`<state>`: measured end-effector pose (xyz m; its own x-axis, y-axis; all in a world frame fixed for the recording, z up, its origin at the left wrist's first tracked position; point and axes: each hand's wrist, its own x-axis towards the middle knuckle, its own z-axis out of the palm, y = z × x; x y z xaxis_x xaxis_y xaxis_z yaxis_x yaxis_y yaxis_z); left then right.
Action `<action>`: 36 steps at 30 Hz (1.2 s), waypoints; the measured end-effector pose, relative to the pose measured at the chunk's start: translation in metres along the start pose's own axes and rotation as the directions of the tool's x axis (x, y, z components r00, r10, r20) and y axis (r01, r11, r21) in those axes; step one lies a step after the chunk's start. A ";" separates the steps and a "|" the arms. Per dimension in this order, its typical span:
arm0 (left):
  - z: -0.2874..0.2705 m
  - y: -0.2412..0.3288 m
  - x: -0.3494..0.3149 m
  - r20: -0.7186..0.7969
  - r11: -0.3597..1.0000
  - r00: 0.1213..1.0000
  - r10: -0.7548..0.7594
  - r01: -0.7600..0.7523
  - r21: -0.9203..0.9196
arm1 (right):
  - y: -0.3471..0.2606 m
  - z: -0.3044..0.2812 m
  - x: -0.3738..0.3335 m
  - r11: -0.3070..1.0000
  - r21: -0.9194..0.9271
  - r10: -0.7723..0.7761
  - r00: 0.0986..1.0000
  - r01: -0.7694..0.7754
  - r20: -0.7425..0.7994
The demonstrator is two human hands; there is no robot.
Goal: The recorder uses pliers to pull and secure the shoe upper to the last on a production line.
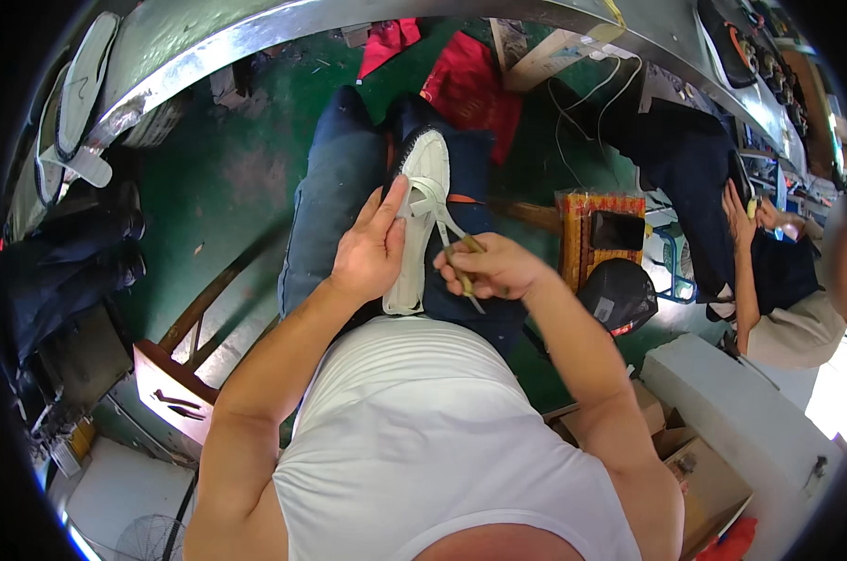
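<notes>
A long cream shoe [406, 271] with a dark stitched edge round its toe lies lengthwise on my lap, toe away from me. Pale straps [430, 198] cross its upper, and one stretches toward my right hand. My left hand [371, 251] grips the shoe's left side, index finger stretched along it and thumb over the edge. Just right of the shoe, my right hand [498, 268] is closed round a slim hand tool [464, 279] with yellowish handles and a thin metal end. Its exact kind is unclear, as the fingers partly cover it.
A metal-edged bench [255, 58] spans the far side, with pale shoes [88, 84] at its left end. Pliers [178, 404] lie on a stool at left. At right are a beaded seat [580, 245] with a phone [617, 230], a black cap [620, 295] and a co-worker [797, 323].
</notes>
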<state>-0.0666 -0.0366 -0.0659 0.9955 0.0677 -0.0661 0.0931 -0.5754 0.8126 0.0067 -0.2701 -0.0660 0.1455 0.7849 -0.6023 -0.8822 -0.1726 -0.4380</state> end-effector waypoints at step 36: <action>-0.025 -0.001 0.026 0.531 0.566 0.795 -0.293 0.592 -0.573 | -0.012 0.079 -0.041 -0.293 -0.953 -0.308 0.951 -0.073 0.021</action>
<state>-0.0414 -0.0140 -0.0542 0.7730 -0.2106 -0.5985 0.6325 0.1818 0.7529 -0.0239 -0.2538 0.0167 0.4005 0.8124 -0.4239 0.6744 -0.5745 -0.4638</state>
